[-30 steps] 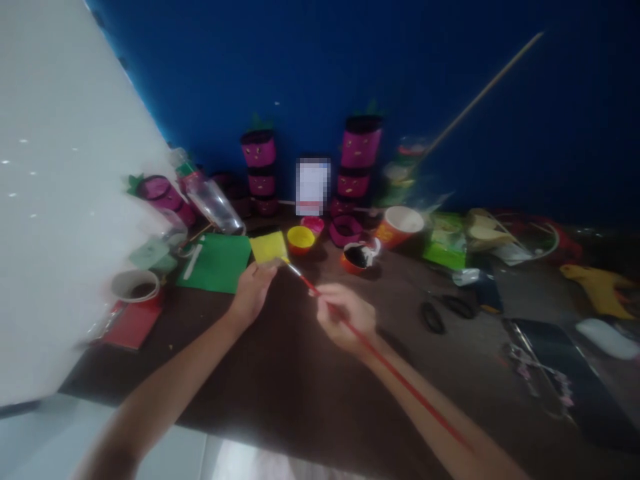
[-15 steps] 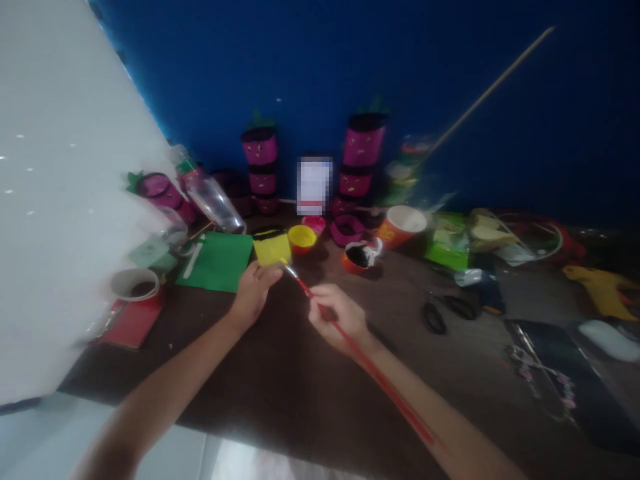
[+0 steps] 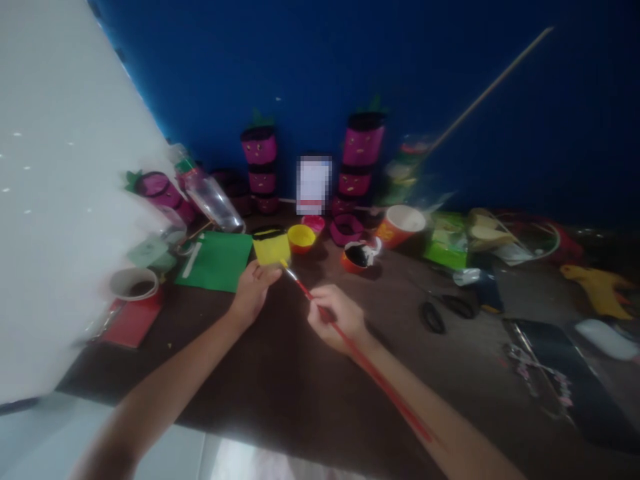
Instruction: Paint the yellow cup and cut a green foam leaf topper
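My left hand pinches the near edge of a small yellow piece with a black band along its far side, holding it just above the brown table. My right hand is closed round a long red paintbrush. The brush tip touches the yellow piece's near right corner. A small yellow paint cup stands just beyond the piece, a pink cup behind it.
A green sheet lies left of my left hand, with a brown-filled cup on red paper further left. An orange pot of black paint, an orange cup, scissors, stacked magenta containers and clutter lie right and behind.
The yellow piece has tipped so its black band shows at the far side. My right hand and brush drew slightly nearer and left; the tip stays at the piece's near right corner.
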The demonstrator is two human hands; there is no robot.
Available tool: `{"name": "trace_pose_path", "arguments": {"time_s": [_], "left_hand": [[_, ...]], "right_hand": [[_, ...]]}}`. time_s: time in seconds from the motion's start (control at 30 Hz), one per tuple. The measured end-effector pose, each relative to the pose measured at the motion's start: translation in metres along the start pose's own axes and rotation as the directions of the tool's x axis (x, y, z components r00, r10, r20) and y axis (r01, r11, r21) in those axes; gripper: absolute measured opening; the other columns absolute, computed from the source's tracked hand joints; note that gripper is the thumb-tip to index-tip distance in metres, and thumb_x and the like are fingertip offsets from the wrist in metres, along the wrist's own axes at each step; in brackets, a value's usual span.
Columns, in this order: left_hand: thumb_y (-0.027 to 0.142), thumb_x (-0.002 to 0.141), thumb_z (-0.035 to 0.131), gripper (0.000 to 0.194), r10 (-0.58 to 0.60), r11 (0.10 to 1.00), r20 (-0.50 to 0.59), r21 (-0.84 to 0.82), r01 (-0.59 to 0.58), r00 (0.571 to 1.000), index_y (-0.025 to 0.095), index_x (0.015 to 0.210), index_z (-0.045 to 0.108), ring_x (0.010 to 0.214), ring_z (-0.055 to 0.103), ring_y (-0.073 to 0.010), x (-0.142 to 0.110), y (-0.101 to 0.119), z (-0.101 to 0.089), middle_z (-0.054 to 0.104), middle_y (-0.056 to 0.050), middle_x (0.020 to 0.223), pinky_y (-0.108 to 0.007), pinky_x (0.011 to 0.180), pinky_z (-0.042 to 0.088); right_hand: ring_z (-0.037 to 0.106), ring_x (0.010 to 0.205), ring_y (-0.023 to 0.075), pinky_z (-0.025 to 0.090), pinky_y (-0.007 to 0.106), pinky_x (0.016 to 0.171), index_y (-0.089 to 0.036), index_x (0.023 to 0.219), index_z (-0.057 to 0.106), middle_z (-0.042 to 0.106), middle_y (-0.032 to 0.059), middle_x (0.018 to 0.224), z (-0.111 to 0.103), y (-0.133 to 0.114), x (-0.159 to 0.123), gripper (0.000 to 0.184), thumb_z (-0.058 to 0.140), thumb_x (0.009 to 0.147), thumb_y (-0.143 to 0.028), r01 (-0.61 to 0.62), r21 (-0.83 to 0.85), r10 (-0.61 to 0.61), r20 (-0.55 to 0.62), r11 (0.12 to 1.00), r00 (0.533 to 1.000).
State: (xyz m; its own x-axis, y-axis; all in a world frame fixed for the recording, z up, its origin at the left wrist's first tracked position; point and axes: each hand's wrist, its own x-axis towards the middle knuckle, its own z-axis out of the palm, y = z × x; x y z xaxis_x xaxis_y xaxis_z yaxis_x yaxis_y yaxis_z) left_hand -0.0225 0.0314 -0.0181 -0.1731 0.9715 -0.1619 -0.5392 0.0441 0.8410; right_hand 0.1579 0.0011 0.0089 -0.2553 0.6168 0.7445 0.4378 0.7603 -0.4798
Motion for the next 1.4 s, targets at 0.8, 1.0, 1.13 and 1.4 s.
{"name": "trace_pose_path", "arguments": {"time_s": [0.8, 1.0, 1.13, 1.4], "left_hand": [[0.019, 0.06, 0.079, 0.039, 0.013, 0.999, 0.035, 0.038, -0.014, 0.999, 0.015, 0.094, 0.061, 0.103, 0.062, -0.021, 0.0029, -0.0032, -0.003, 0.07, -0.006, 0.097, -0.037, 0.101, 0.037], [0.019, 0.059, 0.08, 0.04, 0.022, 0.999, 0.012, 0.05, -0.023, 1.0, 0.015, 0.094, 0.06, 0.102, 0.062, -0.0203, 0.0022, -0.0035, -0.0027, 0.07, -0.006, 0.098, -0.038, 0.101, 0.037], [0.019, 0.057, 0.081, 0.042, 0.021, 0.998, 0.016, 0.056, -0.022, 1.0, 0.016, 0.094, 0.06, 0.102, 0.062, -0.0205, 0.0006, -0.0019, -0.0015, 0.07, -0.006, 0.097, -0.038, 0.1, 0.038], [0.018, 0.054, 0.082, 0.044, 0.01, 0.999, -0.003, 0.051, -0.01, 1.0, 0.016, 0.091, 0.058, 0.1, 0.062, -0.0197, 0.0005, -0.0012, 0.0, 0.069, -0.004, 0.091, -0.038, 0.1, 0.037]], "right_hand": [[0.064, 0.07, 0.0144, 0.053, 0.026, 0.062, -0.02, 0.084, 0.055, 0.067, 0.0043, 0.082, -0.0012, 0.0016, -0.0025, 0.018, 0.057, 0.074, -0.006, -0.014, -0.002, 0.014, -0.025, 1.0, 1.0], [0.064, 0.071, 0.0149, 0.054, 0.027, 0.063, -0.02, 0.084, 0.055, 0.066, 0.0046, 0.082, -0.001, 0.0002, -0.0024, 0.018, 0.058, 0.074, -0.005, 0.01, 0.027, -0.009, -0.046, 1.0, 0.999], [0.065, 0.074, 0.0141, 0.053, 0.025, 0.065, -0.02, 0.087, 0.055, 0.067, 0.0051, 0.085, -0.0001, -0.003, 0.0003, 0.02, 0.058, 0.075, -0.004, -0.007, 0.024, 0.008, -0.011, 1.0, 1.0], [0.062, 0.068, 0.0135, 0.052, 0.025, 0.061, -0.021, 0.082, 0.054, 0.065, 0.0031, 0.078, -0.0014, -0.0052, 0.0007, 0.018, 0.057, 0.074, -0.004, 0.017, 0.038, -0.016, -0.029, 0.999, 0.999]]}}
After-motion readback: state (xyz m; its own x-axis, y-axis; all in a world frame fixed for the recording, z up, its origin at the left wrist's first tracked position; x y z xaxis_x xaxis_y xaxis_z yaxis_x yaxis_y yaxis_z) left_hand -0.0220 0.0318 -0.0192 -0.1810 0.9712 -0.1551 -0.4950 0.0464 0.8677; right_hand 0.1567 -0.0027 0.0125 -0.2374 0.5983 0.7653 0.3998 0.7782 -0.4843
